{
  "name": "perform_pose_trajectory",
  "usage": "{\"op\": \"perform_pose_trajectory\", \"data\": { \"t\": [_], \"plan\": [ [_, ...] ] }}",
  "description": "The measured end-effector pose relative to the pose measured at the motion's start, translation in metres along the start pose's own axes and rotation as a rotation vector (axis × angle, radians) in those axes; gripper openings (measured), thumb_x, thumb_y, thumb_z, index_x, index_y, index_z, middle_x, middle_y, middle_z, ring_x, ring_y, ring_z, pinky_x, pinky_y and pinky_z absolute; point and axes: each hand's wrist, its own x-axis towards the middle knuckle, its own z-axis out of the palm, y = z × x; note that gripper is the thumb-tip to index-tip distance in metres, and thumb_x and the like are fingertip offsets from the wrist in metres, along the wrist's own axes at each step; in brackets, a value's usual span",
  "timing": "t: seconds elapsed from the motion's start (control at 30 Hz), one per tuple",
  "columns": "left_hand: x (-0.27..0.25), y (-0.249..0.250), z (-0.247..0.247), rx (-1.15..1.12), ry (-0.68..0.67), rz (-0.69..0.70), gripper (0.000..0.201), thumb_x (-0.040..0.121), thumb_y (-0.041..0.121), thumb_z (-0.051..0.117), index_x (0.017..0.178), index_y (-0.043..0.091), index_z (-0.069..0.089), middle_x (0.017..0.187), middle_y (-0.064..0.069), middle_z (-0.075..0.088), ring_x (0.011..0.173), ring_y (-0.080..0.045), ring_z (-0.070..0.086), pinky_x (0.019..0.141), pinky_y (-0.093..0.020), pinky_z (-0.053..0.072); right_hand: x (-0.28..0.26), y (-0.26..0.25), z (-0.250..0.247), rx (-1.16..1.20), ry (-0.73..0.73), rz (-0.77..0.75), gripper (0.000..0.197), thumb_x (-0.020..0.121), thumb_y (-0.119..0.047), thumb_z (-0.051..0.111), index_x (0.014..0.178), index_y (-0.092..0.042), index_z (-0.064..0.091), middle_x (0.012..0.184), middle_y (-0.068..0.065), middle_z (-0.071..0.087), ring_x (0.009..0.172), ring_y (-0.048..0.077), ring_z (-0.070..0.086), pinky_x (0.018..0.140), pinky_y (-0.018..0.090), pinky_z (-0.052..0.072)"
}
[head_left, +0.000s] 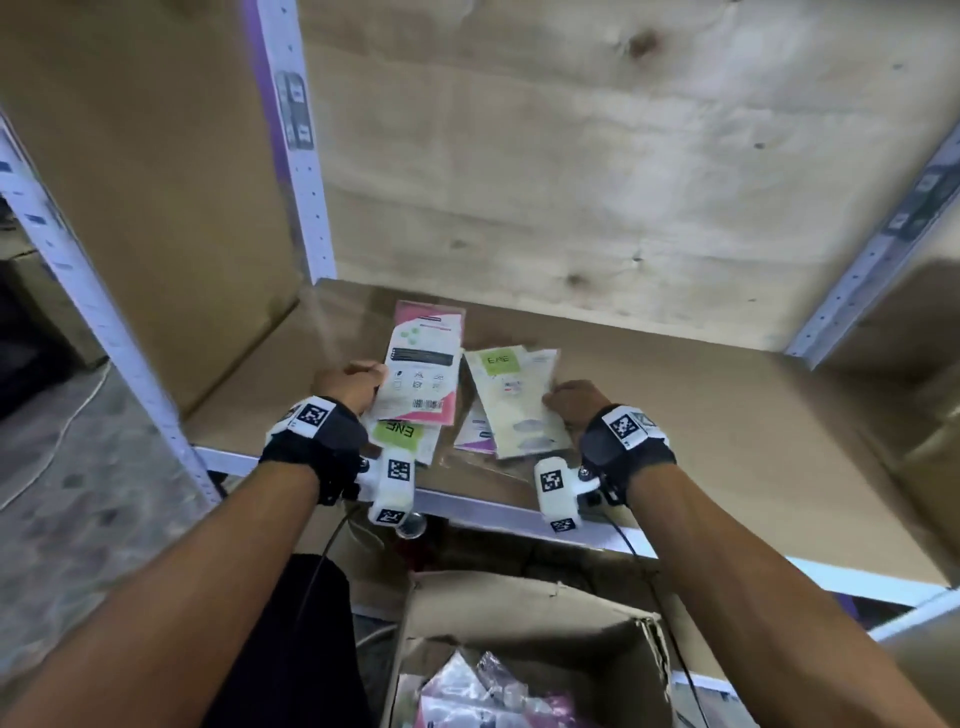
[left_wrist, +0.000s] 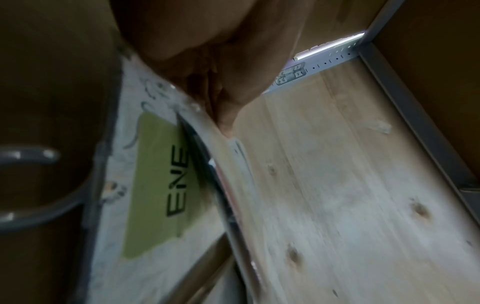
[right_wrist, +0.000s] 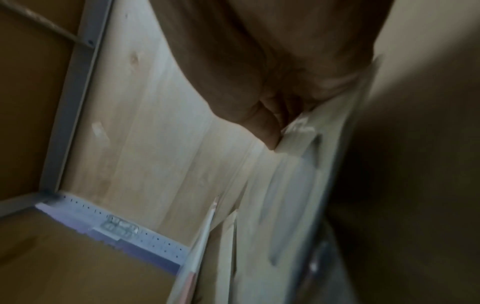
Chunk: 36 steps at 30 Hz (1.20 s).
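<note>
Flat product packets lie on a cardboard-lined shelf (head_left: 701, 395). My left hand (head_left: 358, 382) pinches the left edge of a pink-and-white packet (head_left: 423, 374), which rests over a packet with a green ENE label (head_left: 400, 434); that ENE-label packet (left_wrist: 166, 189) shows below my left hand (left_wrist: 223, 115) in the left wrist view. My right hand (head_left: 569, 400) grips the right edge of a cream packet (head_left: 519, 405) with a green label; the thumb of my right hand (right_wrist: 270, 133) presses on the cream packet (right_wrist: 293, 185). A pink-and-white packet (head_left: 475, 431) lies partly beneath it.
A grey metal rack upright (head_left: 301, 156) stands at the left, another upright (head_left: 872, 249) at the right. A plywood board (head_left: 597, 156) spans overhead. An open cardboard box (head_left: 519, 613) with wrapped packets sits below the shelf front edge (head_left: 467, 506).
</note>
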Motion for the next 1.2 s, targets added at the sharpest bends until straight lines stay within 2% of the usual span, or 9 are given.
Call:
{"op": "perform_pose_trajectory", "data": {
  "t": [0.17,0.33,0.47,0.63,0.77,0.83,0.9,1.0,1.2],
  "plan": [
    [0.033,0.015,-0.021,0.177,0.179,0.015,0.016,0.079,0.023,0.067,0.069,0.011,0.067,0.108,-0.028,0.069,0.106,-0.042,0.066,0.091,-0.054,0.055,0.043,-0.028,0.033,-0.179,0.033,-0.029,0.041,0.095,-0.018,0.050,0.125,0.009,0.054,0.128,0.024,0.059,0.102,0.033,0.058,0.076,0.032,0.040],
    [0.064,0.031,-0.031,0.324,0.241,0.094,0.019,0.088,0.019,0.064,0.100,0.010,0.076,0.115,-0.018,0.070,0.109,-0.035,0.065,0.099,-0.041,0.051,0.068,-0.062,0.064,-0.145,0.036,-0.053,0.049,0.088,-0.021,0.065,0.129,0.002,0.049,0.128,0.018,0.060,0.114,0.033,0.060,0.095,0.040,0.051],
    [0.088,0.037,-0.036,0.387,0.270,0.132,0.025,0.091,0.016,0.061,0.112,0.011,0.074,0.121,-0.014,0.069,0.112,-0.033,0.063,0.100,-0.034,0.048,0.082,-0.086,0.085,-0.220,0.032,-0.083,0.045,0.093,-0.017,0.055,0.134,-0.001,0.044,0.133,0.018,0.055,0.119,0.035,0.056,0.090,0.035,0.046],
    [0.108,0.042,-0.038,0.463,0.282,0.206,0.026,0.090,0.008,0.057,0.108,0.004,0.076,0.118,-0.018,0.070,0.108,-0.034,0.065,0.099,-0.036,0.049,0.100,-0.111,0.108,-0.310,0.028,-0.135,0.043,0.094,-0.012,0.048,0.134,0.004,0.047,0.136,0.022,0.054,0.122,0.036,0.054,0.100,0.039,0.047],
    [0.117,0.043,-0.038,0.485,0.318,0.244,0.027,0.089,0.001,0.053,0.106,-0.002,0.075,0.114,-0.021,0.071,0.091,-0.024,0.061,0.091,-0.032,0.048,0.109,-0.120,0.122,-0.318,0.030,-0.148,0.045,0.093,-0.013,0.047,0.136,-0.002,0.047,0.139,0.021,0.050,0.121,0.037,0.053,0.102,0.042,0.045],
    [0.120,0.044,-0.039,0.486,0.331,0.239,0.028,0.091,-0.001,0.053,0.111,-0.004,0.073,0.117,-0.020,0.070,0.100,-0.029,0.065,0.092,-0.031,0.046,0.112,-0.123,0.125,-0.293,0.026,-0.173,0.047,0.092,-0.015,0.050,0.137,-0.004,0.047,0.137,0.021,0.052,0.119,0.037,0.055,0.101,0.041,0.047],
    [0.121,0.046,-0.041,0.504,0.332,0.227,0.029,0.092,0.001,0.053,0.113,-0.003,0.072,0.120,-0.020,0.069,0.108,-0.035,0.064,0.095,-0.034,0.047,0.113,-0.124,0.125,-0.260,0.029,-0.221,0.047,0.092,-0.017,0.053,0.137,-0.006,0.048,0.134,0.019,0.057,0.119,0.036,0.056,0.099,0.041,0.049],
    [0.120,0.053,-0.043,0.565,0.293,0.197,0.028,0.094,0.006,0.053,0.112,-0.003,0.072,0.118,-0.022,0.069,0.093,-0.028,0.062,0.089,-0.034,0.048,0.111,-0.124,0.122,-0.260,0.035,-0.269,0.045,0.093,-0.024,0.057,0.135,-0.007,0.053,0.129,0.016,0.061,0.117,0.035,0.058,0.092,0.036,0.048],
    [0.096,0.073,-0.044,0.751,0.152,0.187,0.048,0.096,0.034,0.056,0.128,-0.001,0.058,0.132,-0.020,0.060,0.118,-0.035,0.059,0.097,-0.035,0.046,0.085,-0.122,0.100,-0.284,-0.011,-0.297,0.044,0.092,-0.026,0.056,0.132,-0.006,0.058,0.125,0.014,0.065,0.112,0.032,0.062,0.094,0.037,0.051]
  ]
}}
